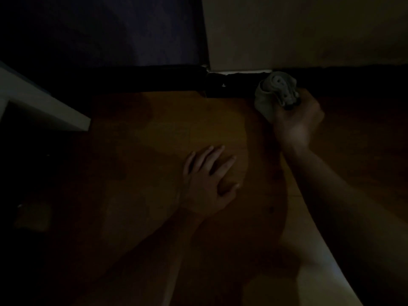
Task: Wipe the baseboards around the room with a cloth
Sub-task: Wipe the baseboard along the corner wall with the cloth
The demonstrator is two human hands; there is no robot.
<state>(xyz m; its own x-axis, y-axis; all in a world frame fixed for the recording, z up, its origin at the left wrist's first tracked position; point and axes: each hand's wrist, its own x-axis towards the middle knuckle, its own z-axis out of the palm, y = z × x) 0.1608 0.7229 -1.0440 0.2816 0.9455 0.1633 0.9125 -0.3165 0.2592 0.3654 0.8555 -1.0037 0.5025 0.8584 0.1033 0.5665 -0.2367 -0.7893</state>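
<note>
The room is very dim. A dark baseboard [234,85] runs along the foot of a pale wall [287,36] at the top of the head view. My right hand [295,120] grips a bunched light grey cloth [271,91], which touches the baseboard at the wall's foot. My left hand [209,182] rests flat on the wooden floor [154,151], fingers spread, nearer to me and left of the cloth.
A white furniture edge [44,104] juts in from the left above the floor. A dark bluish surface [132,32] fills the upper left beside the wall's corner. The far right of the floor lies in deep shadow.
</note>
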